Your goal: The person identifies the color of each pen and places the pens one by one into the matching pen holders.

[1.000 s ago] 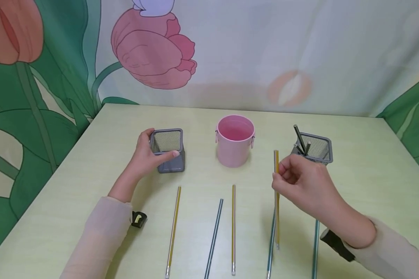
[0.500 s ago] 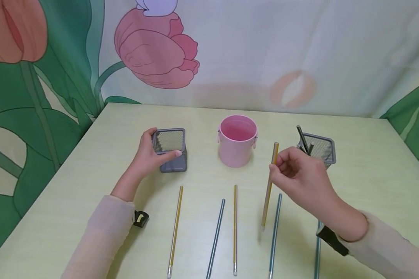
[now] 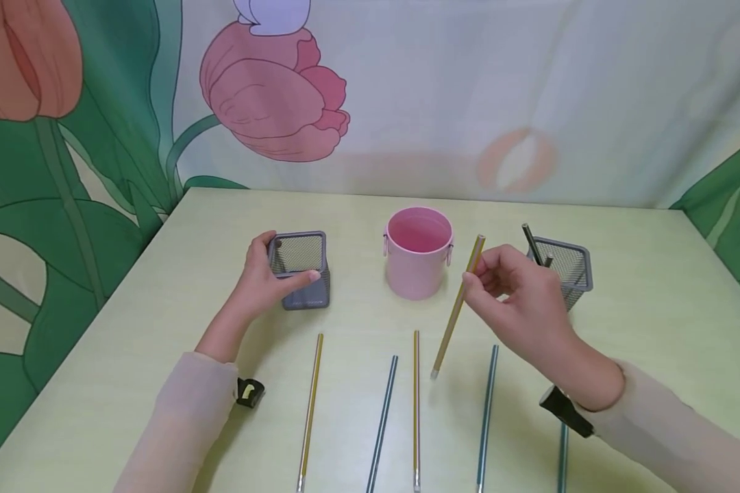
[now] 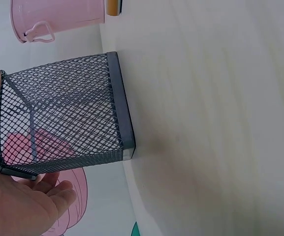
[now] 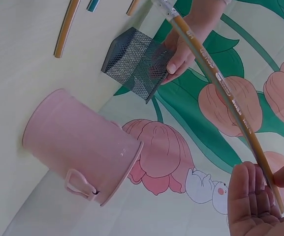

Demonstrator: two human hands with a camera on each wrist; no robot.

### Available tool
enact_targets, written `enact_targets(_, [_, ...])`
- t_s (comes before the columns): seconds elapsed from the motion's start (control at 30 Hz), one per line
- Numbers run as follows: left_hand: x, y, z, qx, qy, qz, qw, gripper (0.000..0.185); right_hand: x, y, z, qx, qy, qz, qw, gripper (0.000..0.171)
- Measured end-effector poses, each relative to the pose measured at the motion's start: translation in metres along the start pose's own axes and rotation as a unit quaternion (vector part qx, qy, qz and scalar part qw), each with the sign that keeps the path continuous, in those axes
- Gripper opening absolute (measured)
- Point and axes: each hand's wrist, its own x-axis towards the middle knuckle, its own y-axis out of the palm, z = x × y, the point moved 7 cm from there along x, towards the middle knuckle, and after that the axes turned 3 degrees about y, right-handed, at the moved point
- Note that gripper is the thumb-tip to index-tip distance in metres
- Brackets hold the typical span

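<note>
Yellow pencil (image 3: 453,322): above pale desk (image 3: 345,411), tilted, eraser end hanging below right fingers (image 3: 499,259). Beyond both sets of fingers, floral backdrop (image 3: 438,103). On desk, nearer than fingers, loose pencils (image 3: 488,418). Pinched narrowly near upper end by right fingers. Grey mesh holder (image 3: 313,294) gripped near rim in wide-spread left fingers (image 3: 260,245). Between fingers, pink bucket (image 3: 416,277).
</note>
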Motion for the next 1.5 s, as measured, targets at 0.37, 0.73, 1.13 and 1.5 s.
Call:
enact_targets(0.37, [-0.001,0.0,-0.001,0.0,0.003,0.0,1.0,0.105,0.015,0.011,0.007,0.041,-0.028,-0.019,0.999,0.009])
enact_targets(0.73, [-0.001,-0.002,-0.001,0.0,0.004,0.0,1.0,0.105,0.03,0.024,0.014,0.08,-0.061,-0.045,0.994,0.009])
enact_targets(1.13, [0.0,-0.001,0.002,-0.009,0.002,0.004,1.0,0.105,0.04,0.035,0.02,0.111,-0.108,-0.072,0.985,0.01])
enact_targets(1.5, [0.0,-0.001,0.002,-0.015,0.011,0.003,0.9998,0.104,0.049,0.046,0.028,0.136,-0.142,-0.088,0.976,0.009])
